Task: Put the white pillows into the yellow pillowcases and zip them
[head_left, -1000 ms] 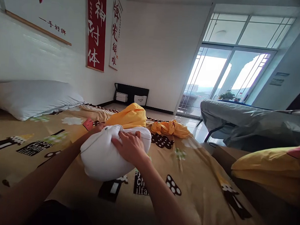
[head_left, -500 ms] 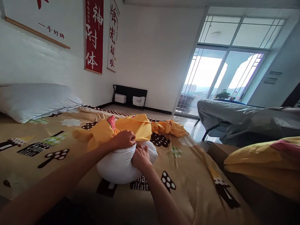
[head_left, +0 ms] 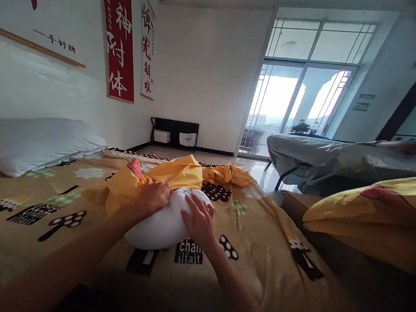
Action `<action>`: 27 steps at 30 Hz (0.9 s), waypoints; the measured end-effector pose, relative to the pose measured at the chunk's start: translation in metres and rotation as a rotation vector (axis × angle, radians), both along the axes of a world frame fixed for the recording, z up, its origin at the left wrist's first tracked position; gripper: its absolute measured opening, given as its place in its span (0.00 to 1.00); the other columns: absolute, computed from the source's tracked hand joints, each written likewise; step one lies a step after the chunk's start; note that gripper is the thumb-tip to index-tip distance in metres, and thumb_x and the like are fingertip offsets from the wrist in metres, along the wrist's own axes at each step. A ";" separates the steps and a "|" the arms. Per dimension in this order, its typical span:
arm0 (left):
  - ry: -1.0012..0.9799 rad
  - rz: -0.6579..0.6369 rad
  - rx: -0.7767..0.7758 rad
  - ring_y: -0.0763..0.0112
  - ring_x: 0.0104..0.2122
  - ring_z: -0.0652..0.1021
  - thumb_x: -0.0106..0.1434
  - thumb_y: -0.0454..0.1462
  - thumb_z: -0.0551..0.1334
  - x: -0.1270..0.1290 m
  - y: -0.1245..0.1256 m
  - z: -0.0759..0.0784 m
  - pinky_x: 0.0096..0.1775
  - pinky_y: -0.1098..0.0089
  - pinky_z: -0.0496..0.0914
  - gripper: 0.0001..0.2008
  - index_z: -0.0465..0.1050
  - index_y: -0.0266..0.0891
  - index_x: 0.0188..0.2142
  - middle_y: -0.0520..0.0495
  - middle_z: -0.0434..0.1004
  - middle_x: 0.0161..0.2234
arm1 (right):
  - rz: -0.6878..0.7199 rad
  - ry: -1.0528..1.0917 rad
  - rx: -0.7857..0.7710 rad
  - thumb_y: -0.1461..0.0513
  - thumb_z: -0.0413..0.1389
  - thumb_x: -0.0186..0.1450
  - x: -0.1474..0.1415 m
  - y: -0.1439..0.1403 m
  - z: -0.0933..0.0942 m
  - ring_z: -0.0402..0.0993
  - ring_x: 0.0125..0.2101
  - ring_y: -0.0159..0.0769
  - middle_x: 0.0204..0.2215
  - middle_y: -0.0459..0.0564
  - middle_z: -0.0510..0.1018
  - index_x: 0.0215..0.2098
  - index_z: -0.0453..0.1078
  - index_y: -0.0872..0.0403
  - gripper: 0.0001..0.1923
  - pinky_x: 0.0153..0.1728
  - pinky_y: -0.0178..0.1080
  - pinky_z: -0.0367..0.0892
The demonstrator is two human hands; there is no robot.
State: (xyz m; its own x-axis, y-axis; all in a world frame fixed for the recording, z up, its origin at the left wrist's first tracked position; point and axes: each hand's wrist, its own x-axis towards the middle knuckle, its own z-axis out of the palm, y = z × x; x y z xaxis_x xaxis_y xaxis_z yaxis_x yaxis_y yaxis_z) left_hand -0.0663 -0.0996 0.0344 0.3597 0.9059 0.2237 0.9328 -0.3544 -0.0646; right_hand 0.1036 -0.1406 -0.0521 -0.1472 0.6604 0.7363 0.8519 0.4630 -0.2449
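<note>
A white pillow (head_left: 163,223) lies on the bed's patterned tan sheet (head_left: 259,250), its far end inside a yellow pillowcase (head_left: 174,173). My left hand (head_left: 154,195) grips the edge of the yellow pillowcase on top of the pillow. My right hand (head_left: 200,217) rests flat against the pillow's right side, fingers spread. The pillow's far end is hidden by the yellow fabric.
A second crumpled yellow cloth (head_left: 229,174) lies further off on the bed. A grey pillow (head_left: 39,141) sits by the wall at left, and a yellow pillow (head_left: 367,213) at right. A covered grey bed (head_left: 332,159) stands near the glass balcony doors (head_left: 293,104).
The left hand came from beneath the pillow's far end to grip the yellow pillowcase edge on top. The right hand slid along the pillow's side and now lies flat. The view shifted right.
</note>
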 end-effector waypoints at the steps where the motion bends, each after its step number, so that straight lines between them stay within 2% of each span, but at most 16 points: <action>1: -0.024 0.018 0.021 0.49 0.46 0.77 0.60 0.33 0.51 0.001 0.002 -0.002 0.51 0.49 0.63 0.16 0.74 0.35 0.43 0.32 0.79 0.42 | -0.003 -0.003 0.039 0.57 0.47 0.71 0.002 -0.003 -0.002 0.64 0.57 0.41 0.58 0.55 0.69 0.58 0.65 0.53 0.20 0.55 0.46 0.52; 4: -0.102 0.039 0.069 0.51 0.44 0.79 0.62 0.33 0.49 0.003 0.006 -0.010 0.50 0.52 0.65 0.17 0.74 0.34 0.44 0.33 0.80 0.40 | 0.009 -0.061 0.019 0.57 0.47 0.70 -0.007 -0.010 -0.001 0.61 0.59 0.44 0.59 0.56 0.68 0.60 0.64 0.54 0.22 0.56 0.48 0.50; 8: -0.191 0.066 0.088 0.54 0.43 0.79 0.62 0.36 0.50 -0.006 0.014 -0.015 0.47 0.59 0.68 0.18 0.73 0.35 0.47 0.36 0.81 0.40 | 0.043 -0.185 -0.099 0.49 0.50 0.69 -0.031 -0.007 0.011 0.54 0.63 0.45 0.62 0.57 0.64 0.61 0.63 0.50 0.26 0.58 0.51 0.47; 12: -0.285 0.057 0.053 0.61 0.43 0.78 0.59 0.37 0.54 -0.018 0.024 -0.013 0.43 0.69 0.69 0.18 0.74 0.37 0.46 0.41 0.81 0.43 | 0.101 -0.276 -0.187 0.44 0.48 0.68 -0.045 0.004 0.029 0.60 0.59 0.44 0.56 0.55 0.70 0.59 0.64 0.50 0.28 0.57 0.49 0.50; 15: -0.315 -0.011 0.027 0.62 0.46 0.76 0.60 0.38 0.52 -0.025 0.024 -0.009 0.45 0.70 0.68 0.20 0.73 0.35 0.49 0.40 0.79 0.47 | 0.079 -0.371 -0.256 0.43 0.47 0.67 -0.057 0.014 0.044 0.62 0.57 0.47 0.53 0.59 0.72 0.56 0.67 0.55 0.30 0.56 0.49 0.51; 17: -0.294 -0.061 -0.005 0.61 0.43 0.76 0.59 0.38 0.53 -0.036 0.021 -0.001 0.44 0.68 0.68 0.18 0.74 0.33 0.45 0.39 0.79 0.44 | 0.067 -0.429 -0.306 0.42 0.48 0.66 -0.065 0.021 0.053 0.62 0.56 0.49 0.53 0.61 0.72 0.55 0.68 0.57 0.32 0.55 0.50 0.52; 20: -0.237 -0.175 -0.139 0.62 0.38 0.76 0.56 0.40 0.56 -0.066 0.015 0.018 0.41 0.69 0.68 0.16 0.75 0.35 0.40 0.43 0.79 0.39 | 0.155 -0.497 -0.361 0.39 0.48 0.65 -0.066 0.032 0.063 0.65 0.55 0.49 0.54 0.60 0.71 0.55 0.67 0.54 0.33 0.53 0.49 0.54; 23: -0.172 -0.259 -0.304 0.63 0.43 0.76 0.57 0.46 0.56 -0.096 0.015 0.033 0.43 0.71 0.67 0.20 0.73 0.37 0.45 0.45 0.77 0.45 | 0.220 -0.499 -0.353 0.38 0.47 0.64 -0.057 0.035 0.063 0.64 0.55 0.47 0.53 0.58 0.73 0.56 0.65 0.50 0.33 0.52 0.49 0.55; 25: -0.072 -0.228 -0.319 0.61 0.44 0.75 0.58 0.47 0.57 -0.102 0.017 0.032 0.44 0.70 0.67 0.21 0.73 0.36 0.44 0.44 0.77 0.45 | 0.213 -0.492 -0.327 0.38 0.47 0.65 -0.052 0.031 0.059 0.64 0.56 0.47 0.52 0.58 0.73 0.55 0.65 0.50 0.32 0.52 0.49 0.55; 27: 0.022 -0.173 -0.274 0.57 0.45 0.75 0.57 0.44 0.59 -0.095 0.020 0.021 0.44 0.66 0.67 0.18 0.73 0.34 0.43 0.42 0.77 0.45 | 0.180 -0.491 -0.298 0.38 0.46 0.65 -0.050 0.024 0.054 0.64 0.55 0.48 0.51 0.59 0.73 0.53 0.67 0.51 0.32 0.52 0.49 0.55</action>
State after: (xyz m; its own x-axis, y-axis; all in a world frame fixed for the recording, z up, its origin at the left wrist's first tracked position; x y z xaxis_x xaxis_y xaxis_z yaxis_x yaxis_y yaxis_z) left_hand -0.1617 -0.0797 0.0554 0.5154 0.8565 -0.0299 0.8568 -0.5143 0.0356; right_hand 0.0532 -0.1169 0.0022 -0.5518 0.7611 0.3409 0.8129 0.5822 0.0160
